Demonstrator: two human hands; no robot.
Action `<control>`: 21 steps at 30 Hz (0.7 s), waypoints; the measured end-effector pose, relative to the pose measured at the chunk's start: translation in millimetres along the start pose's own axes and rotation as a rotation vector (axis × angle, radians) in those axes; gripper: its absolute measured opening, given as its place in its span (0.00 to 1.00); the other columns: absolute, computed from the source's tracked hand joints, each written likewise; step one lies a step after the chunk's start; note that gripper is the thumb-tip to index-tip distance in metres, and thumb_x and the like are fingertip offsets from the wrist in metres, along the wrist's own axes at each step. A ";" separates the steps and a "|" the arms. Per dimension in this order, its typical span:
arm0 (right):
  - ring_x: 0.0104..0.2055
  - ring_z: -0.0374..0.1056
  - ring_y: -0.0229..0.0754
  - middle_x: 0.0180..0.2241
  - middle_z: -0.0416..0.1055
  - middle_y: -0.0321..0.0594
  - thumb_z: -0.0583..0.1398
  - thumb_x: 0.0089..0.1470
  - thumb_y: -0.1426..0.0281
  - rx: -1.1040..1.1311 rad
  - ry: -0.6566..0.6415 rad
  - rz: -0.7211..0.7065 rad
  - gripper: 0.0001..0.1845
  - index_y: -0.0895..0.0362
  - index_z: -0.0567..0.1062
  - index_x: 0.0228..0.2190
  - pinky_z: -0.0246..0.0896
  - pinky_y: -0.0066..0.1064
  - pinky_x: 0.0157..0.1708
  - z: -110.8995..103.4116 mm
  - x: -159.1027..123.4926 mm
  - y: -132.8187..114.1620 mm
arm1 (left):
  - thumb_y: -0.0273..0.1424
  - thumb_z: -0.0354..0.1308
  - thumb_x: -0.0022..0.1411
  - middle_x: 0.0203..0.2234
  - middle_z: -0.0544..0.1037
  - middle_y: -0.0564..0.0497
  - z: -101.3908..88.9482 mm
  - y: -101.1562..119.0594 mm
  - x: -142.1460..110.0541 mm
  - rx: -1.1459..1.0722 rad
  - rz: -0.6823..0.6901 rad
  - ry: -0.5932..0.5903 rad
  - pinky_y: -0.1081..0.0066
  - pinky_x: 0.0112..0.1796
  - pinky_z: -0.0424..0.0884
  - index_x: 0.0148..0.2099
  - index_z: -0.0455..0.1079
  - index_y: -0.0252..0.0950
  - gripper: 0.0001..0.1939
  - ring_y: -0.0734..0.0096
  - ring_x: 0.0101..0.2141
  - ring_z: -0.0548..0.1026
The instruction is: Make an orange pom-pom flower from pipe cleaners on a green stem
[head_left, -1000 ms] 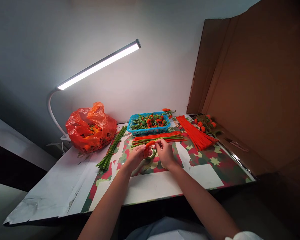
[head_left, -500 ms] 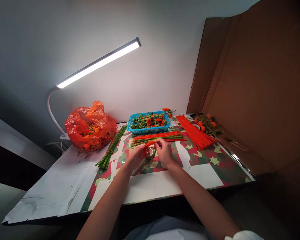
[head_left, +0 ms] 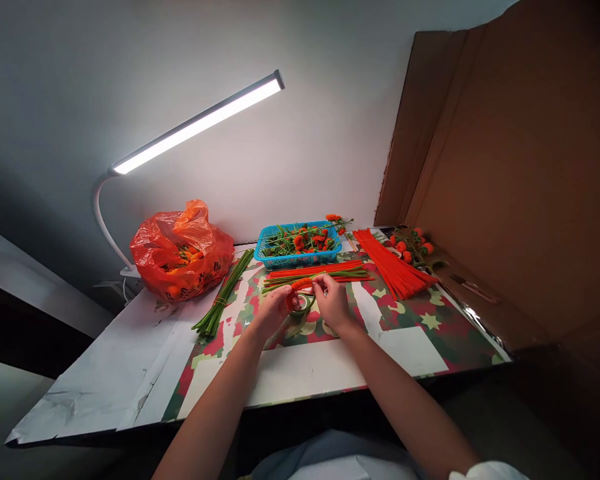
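Observation:
Between my two hands, over the middle of the table, is a coiled orange pipe cleaner (head_left: 301, 284). My left hand (head_left: 275, 307) is closed on its left end, the fingertips partly hidden. At the right end, my right hand (head_left: 331, 300) pinches it between thumb and fingers. Just below the fingers a roll of green tape (head_left: 305, 305) lies on the table. Behind the hands, red and green pipe cleaners (head_left: 325, 272) lie in a flat row. A blue basket (head_left: 297, 258) beyond them holds orange flowers with green stems.
A red plastic bag (head_left: 180, 257) with orange pieces stands at the left, below a lit lamp (head_left: 200, 123). A tied green bundle (head_left: 223, 297) lies beside it. Red pipe cleaners (head_left: 393, 267) fan out at right, near orange flowers (head_left: 413, 245) and a cardboard wall (head_left: 505, 180).
My right hand has shifted slightly to the right along the orange piece, and more of its coils show between my hands. The view has moved very little.

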State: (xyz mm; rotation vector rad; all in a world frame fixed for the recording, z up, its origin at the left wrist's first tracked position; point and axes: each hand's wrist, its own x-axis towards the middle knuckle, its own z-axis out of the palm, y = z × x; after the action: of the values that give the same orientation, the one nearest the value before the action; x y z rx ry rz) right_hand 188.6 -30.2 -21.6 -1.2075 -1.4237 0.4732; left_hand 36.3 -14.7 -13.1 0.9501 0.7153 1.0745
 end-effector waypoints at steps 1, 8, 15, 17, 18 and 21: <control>0.26 0.69 0.41 0.24 0.73 0.37 0.53 0.54 0.69 -0.002 -0.010 -0.009 0.08 0.55 0.71 0.28 0.61 0.29 0.28 0.2 -0.3 0.2 | 0.35 0.63 0.49 0.17 0.69 0.54 -0.4 -0.3 0.5 0.000 0.004 0.007 0.72 0.24 0.64 0.25 0.70 0.33 0.10 0.75 0.20 0.66; 0.31 0.69 0.43 0.27 0.73 0.40 0.54 0.54 0.73 -0.083 -0.074 -0.099 0.08 0.55 0.73 0.28 0.60 0.31 0.33 -3.0 -0.4 -1.1 | 0.36 0.63 0.50 0.13 0.65 0.54 -1.6 1.7 0.4 0.027 -0.008 0.008 0.71 0.22 0.63 0.21 0.67 0.34 0.13 0.75 0.18 0.64; 0.32 0.68 0.43 0.29 0.74 0.40 0.54 0.54 0.75 -0.099 -0.126 -0.134 0.08 0.55 0.73 0.28 0.59 0.31 0.34 -3.3 -2.7 -2.8 | 0.36 0.61 0.50 0.13 0.64 0.55 -0.6 2.6 -1.5 0.038 -0.003 0.017 0.71 0.22 0.63 0.21 0.68 0.34 0.12 0.75 0.18 0.64; 0.31 0.69 0.42 0.29 0.74 0.39 0.54 0.54 0.74 -0.079 -0.130 -0.126 0.08 0.55 0.73 0.28 0.59 0.30 0.33 -2.5 -3.6 -2.6 | 0.36 0.61 0.50 0.13 0.64 0.55 -0.4 2.7 -1.7 0.036 -0.005 0.019 0.71 0.22 0.63 0.21 0.67 0.34 0.12 0.75 0.18 0.64; 0.30 0.69 0.41 0.28 0.74 0.39 0.54 0.54 0.74 -0.066 -0.128 -0.117 0.07 0.55 0.73 0.28 0.59 0.29 0.32 -1.8 -3.9 -2.4 | 0.36 0.62 0.50 0.13 0.64 0.55 -0.4 2.9 -1.8 0.034 -0.005 0.022 0.71 0.22 0.62 0.21 0.67 0.34 0.13 0.75 0.18 0.64; 0.27 0.69 0.40 0.26 0.74 0.37 0.54 0.55 0.72 -0.017 -0.112 -0.067 0.08 0.55 0.72 0.28 0.60 0.28 0.28 1.2 -4.2 -1.1 | 0.36 0.62 0.49 0.14 0.65 0.54 0.1 4.1 -2.3 0.018 -0.002 0.036 0.71 0.22 0.62 0.21 0.67 0.34 0.13 0.76 0.18 0.63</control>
State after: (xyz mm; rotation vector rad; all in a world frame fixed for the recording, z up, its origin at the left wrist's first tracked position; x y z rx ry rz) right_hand 186.4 -33.8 -23.0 -1.1585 -1.5613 0.4893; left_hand 33.9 -16.1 -9.2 0.9467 0.7564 1.0872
